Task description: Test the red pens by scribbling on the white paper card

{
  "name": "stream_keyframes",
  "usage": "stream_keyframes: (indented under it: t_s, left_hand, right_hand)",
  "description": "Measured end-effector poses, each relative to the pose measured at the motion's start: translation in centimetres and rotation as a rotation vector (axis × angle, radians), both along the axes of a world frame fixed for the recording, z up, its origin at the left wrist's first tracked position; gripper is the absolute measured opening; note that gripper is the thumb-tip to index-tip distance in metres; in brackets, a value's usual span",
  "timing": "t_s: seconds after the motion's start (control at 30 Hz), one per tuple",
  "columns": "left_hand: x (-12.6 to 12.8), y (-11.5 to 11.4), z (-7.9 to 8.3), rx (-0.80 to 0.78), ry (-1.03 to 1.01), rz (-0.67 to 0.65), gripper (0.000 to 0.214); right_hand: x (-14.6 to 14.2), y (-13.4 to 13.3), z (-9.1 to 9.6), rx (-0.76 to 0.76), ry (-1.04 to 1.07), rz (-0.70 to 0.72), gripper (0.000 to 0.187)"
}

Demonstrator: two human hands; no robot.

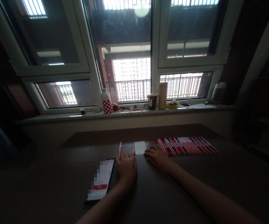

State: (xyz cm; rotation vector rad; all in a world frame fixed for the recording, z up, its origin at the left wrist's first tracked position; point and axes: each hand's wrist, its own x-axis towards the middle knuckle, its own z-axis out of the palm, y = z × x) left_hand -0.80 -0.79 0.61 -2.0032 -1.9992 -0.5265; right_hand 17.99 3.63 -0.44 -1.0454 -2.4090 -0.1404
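Note:
My left hand (pixel 127 168) rests on the dark table (pixel 195 180), fingers curled around a pink pen (pixel 133 149) whose tip sticks out above them. Just left of it a second pink pen (pixel 120 150) lies loose on the table. My right hand (pixel 157 158) lies palm down with its fingers bent, touching the lower right corner of a small white paper slip (pixel 140 147). Right of that hand lies a row of several pink and red pens (pixel 187 145), side by side.
A phone (pixel 101 180) with a lit screen lies left of my left hand. On the window sill (pixel 55 117) stand a red-checked white bottle (pixel 106 101), a drink cup (pixel 152 101), a tall tumbler (pixel 162 95) and a tape roll (pixel 172 105).

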Motion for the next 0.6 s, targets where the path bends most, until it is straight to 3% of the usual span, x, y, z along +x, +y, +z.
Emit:
stream_keyframes:
  t_s: [0.37, 0.6]
  left_hand:
    - [0.04, 0.14, 0.29, 0.038, -0.081, -0.022, 0.037]
    - [-0.21, 0.51, -0.02, 0.027, -0.255, -0.150, 0.037]
  right_hand:
    - [0.10, 0.23, -0.45, 0.004, 0.029, 0.010, 0.026]
    - [0.00, 0.49, -0.59, 0.150, 0.145, -0.023, 0.035]
